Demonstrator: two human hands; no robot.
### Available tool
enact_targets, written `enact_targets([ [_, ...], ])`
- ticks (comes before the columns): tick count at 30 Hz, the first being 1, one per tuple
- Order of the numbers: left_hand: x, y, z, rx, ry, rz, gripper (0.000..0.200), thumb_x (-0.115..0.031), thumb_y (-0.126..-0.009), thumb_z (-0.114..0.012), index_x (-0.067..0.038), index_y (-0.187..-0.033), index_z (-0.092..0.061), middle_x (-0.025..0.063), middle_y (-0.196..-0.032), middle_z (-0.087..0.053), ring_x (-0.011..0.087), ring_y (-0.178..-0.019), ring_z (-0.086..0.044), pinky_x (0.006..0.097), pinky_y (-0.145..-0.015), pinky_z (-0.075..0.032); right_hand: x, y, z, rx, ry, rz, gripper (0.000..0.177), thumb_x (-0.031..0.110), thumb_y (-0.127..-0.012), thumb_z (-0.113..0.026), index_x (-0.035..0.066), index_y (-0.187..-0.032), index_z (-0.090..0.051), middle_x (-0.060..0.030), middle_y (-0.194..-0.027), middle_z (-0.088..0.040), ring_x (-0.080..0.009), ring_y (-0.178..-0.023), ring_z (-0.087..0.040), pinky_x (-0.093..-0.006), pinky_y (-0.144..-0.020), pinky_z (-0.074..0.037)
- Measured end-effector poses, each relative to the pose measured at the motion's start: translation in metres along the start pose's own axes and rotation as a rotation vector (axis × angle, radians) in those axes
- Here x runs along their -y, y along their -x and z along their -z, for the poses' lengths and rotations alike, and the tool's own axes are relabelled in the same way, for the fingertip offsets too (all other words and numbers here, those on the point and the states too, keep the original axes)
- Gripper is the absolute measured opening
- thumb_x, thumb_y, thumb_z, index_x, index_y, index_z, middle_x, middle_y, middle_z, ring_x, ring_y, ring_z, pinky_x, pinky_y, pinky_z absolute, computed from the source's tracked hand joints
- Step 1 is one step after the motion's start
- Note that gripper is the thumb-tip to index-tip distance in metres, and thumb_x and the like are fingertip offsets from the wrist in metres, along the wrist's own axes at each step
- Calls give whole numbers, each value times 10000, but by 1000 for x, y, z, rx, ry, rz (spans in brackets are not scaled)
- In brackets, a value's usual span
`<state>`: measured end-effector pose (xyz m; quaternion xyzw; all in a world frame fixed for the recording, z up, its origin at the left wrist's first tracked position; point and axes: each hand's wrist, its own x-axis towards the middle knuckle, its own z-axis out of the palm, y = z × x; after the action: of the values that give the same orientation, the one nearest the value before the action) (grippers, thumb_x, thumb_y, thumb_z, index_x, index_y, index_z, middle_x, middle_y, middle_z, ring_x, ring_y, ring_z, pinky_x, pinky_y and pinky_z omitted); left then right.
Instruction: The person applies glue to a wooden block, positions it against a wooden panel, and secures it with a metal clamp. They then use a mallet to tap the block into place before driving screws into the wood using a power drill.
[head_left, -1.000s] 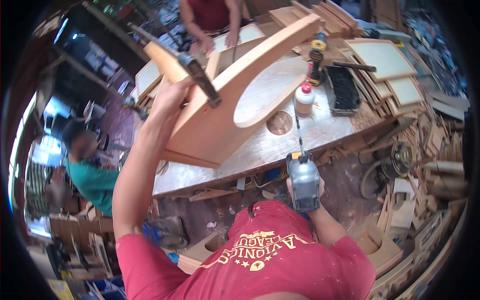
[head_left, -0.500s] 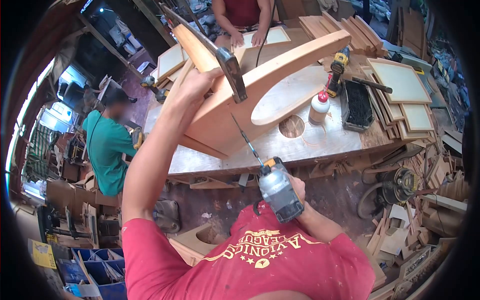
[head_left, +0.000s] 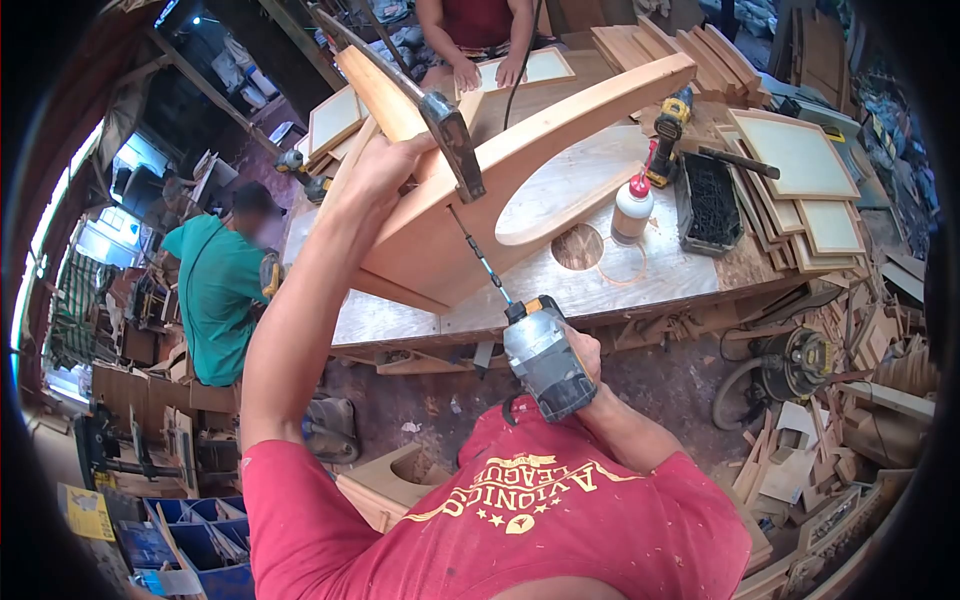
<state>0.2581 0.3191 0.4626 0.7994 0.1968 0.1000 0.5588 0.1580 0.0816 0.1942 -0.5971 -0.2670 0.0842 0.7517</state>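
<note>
My right hand is wrapped round a power drill. Its long thin bit slants up and left, the tip at the face of a light wooden workpiece just below a clamp. That workpiece has a long curved arm and stands tilted on the table. A metal bar clamp spans its upper edge and a wooden board behind it. My left hand grips the workpiece's upper edge beside the clamp, its fingers partly hidden behind the wood.
On the worktable stand a red-capped glue bottle, another drill and a black tray of screws. Framed panels are stacked at right. One person is across the table, another in green at left.
The drill has moved up and left, bringing the bit's tip from short of the workpiece to its face below the clamp. My left hand keeps its hold.
</note>
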Motion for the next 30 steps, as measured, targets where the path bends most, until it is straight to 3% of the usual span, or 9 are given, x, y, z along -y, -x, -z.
enact_targets([
  [6,0,-2,1,14,17,17,323,-210,-954,-664,23,-1177,-689,142,-1166,-673,204,-1084,-620,347,-980,-464,9,-6,3,35,59,82,559,225,-727,-835,-60,-1172,-649,-201,-1124,-704,-324,-866,-742,-393,-713,-607],
  [12,3,-5,2,29,51,1,345,-228,-941,-695,18,-1182,-685,146,-1170,-662,208,-1080,-616,347,-968,-468,-8,-6,-1,34,-59,-59,526,206,-749,-821,-44,-1180,-653,-188,-1113,-710,-317,-879,-744,-386,-740,-611],
  [16,12,-14,5,31,60,-50,389,-258,-927,-726,24,-1190,-678,157,-1180,-655,221,-1089,-611,346,-970,-465,14,-11,-7,43,-146,23,509,163,-826,-784,-41,-1260,-615,-177,-1079,-726,-280,-897,-750,-349,-755,-615],
  [20,6,-8,3,18,24,-53,446,-283,-913,-755,49,-1196,-664,172,-1178,-652,238,-1113,-601,353,-983,-456,-11,-16,-13,40,-347,27,485,110,-898,-728,-51,-1327,-568,-162,-1055,-740,-235,-908,-752,-320,-773,-615],
  [24,14,-17,6,18,42,-66,457,-290,-905,-774,63,-1177,-673,186,-1168,-655,239,-1150,-586,363,-1002,-445,-15,-16,-13,-3,61,235,523,134,-829,-779,-50,-1280,-589,-157,-1027,-734,-261,-864,-749,-342,-753,-607],
  [26,19,-25,10,34,63,-51,461,-293,-901,-783,69,-1168,-678,187,-1164,-659,233,-1169,-578,366,-1014,-438,30,-20,-8,-36,306,402,525,146,-785,-802,-47,-1235,-614,-155,-1003,-730,-278,-840,-744,-356,-737,-601],
  [30,12,-14,5,-7,85,21,432,-269,-892,-790,88,-1116,-695,177,-1102,-683,212,-1033,-647,357,-909,-517,92,-22,3,23,509,555,535,213,-699,-843,-28,-1141,-664,-146,-992,-725,-299,-829,-735,-389,-741,-593],
])
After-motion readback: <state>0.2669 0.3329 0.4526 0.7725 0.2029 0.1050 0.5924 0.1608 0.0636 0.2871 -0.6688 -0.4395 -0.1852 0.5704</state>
